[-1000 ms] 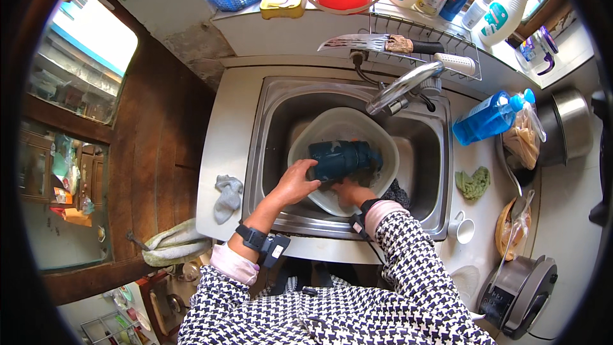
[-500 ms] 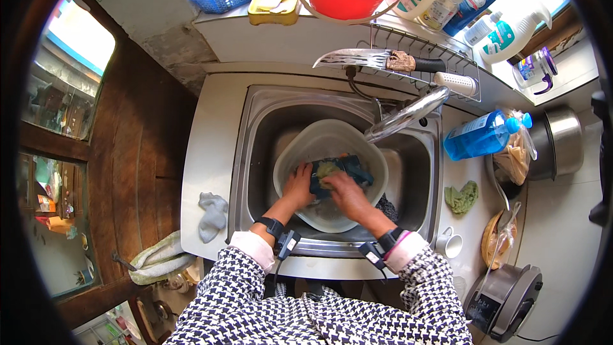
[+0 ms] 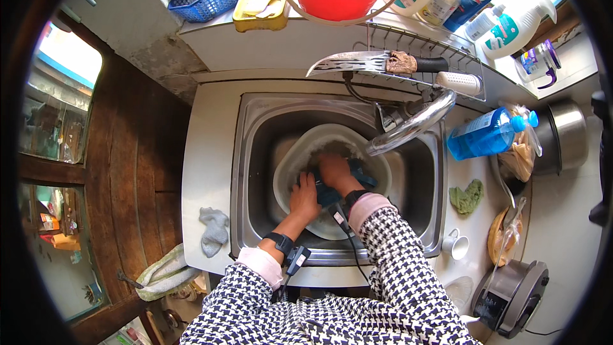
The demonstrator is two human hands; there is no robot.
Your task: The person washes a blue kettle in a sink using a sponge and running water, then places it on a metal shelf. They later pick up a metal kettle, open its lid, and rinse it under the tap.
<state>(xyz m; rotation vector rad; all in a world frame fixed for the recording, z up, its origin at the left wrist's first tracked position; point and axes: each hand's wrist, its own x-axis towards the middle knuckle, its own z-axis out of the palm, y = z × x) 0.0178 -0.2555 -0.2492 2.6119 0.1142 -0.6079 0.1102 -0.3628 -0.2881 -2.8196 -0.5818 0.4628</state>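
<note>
A whitish plastic basin [image 3: 285, 153] with water in it sits inside the steel sink. In it lies a flat dark blue thing [image 3: 329, 194], partly covered by both my hands; its kind does not show. My left hand [image 3: 305, 198] grips its left side, fingers lying along the edge. Further into the basin, my right hand [image 3: 334, 170] is curled and low, at the water. Its fingertips are hidden, and the yellow-green scrubber seen earlier does not show.
A chrome faucet [image 3: 412, 124] reaches over the basin's right side. Behind the sink, a large knife [image 3: 357, 62] lies on a wire rack. Right of the sink are a blue liquid bottle [image 3: 476, 135], a green cloth [image 3: 467, 197] and a white mug [image 3: 454, 245]. A grey cloth [image 3: 214, 231] lies left.
My right hand has moved up and left, deeper into the basin, with its forearm now over the basin's right part. The scrubber has gone out of sight. My left hand has shifted slightly down.
</note>
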